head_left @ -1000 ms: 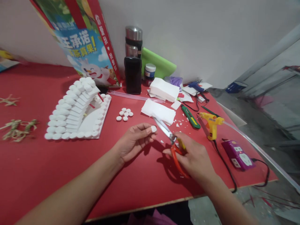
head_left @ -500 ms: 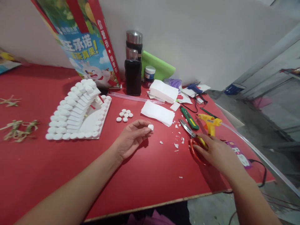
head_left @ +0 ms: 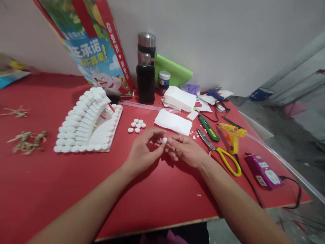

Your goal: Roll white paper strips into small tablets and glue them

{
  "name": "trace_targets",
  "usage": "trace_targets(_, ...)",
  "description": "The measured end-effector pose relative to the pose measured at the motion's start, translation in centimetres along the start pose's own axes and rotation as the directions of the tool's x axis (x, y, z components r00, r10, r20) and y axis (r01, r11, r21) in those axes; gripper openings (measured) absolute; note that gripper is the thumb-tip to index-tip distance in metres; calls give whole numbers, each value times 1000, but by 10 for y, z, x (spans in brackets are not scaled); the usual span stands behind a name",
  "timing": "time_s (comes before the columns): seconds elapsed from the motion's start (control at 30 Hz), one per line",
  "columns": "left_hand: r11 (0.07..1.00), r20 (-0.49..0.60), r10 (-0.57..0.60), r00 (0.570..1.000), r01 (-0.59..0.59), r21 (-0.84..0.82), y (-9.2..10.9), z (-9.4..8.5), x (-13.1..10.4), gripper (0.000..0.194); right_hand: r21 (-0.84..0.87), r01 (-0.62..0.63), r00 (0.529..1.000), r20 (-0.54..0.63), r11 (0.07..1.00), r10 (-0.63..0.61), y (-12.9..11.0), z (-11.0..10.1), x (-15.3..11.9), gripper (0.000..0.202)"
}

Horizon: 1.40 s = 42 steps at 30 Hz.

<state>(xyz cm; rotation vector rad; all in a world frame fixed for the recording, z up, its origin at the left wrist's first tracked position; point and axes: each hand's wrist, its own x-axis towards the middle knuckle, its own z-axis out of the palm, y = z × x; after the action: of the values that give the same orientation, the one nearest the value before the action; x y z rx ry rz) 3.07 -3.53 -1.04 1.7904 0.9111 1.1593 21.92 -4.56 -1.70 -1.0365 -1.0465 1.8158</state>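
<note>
Between both hands is a small white rounded foam piece. My left hand pinches it between thumb and fingers. The fingertips of my right hand close on its other side, partly covering it. Beyond my left hand, several white discs lie in a small cluster. To the right of my right hand lie scissors with one red and one yellow handle. A folded white sheet lies just past my hands, with white scraps beside it.
A white model edged with rounded pieces stands left. Right are a green cutter, a yellow glue gun and a purple power box with cords. A phone, flask and printed bag stand behind.
My right hand has let go of the scissors and come left to meet my left hand at the white piece. The scissors now lie on the table. The view has shifted slightly.
</note>
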Motion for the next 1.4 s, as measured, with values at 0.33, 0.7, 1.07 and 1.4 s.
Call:
trace_targets(0.33, 995, 24, 18, 1000, -20, 96, 3, 6, -4, 20, 180, -15, 998, 55, 984, 5, 1, 6, -7, 41)
trace_targets(0.7, 984, 14, 3, 1000, -5, 177, 5, 1, -1, 20, 149, -34, 999, 21, 988, 31, -1, 2, -5, 47)
trace_targets(1.07, 730, 62, -17, 998, -30, 683, -7, -43, 18, 14, 402, -129, 991, 80, 906, 106, -9, -25, -4, 28)
trace_targets(1.4, 552, -12, -211, 977, 129, 824, -13, -65, 21, 15, 13, 158, 952, -266, 987, -149, -7, -21, -3, 34)
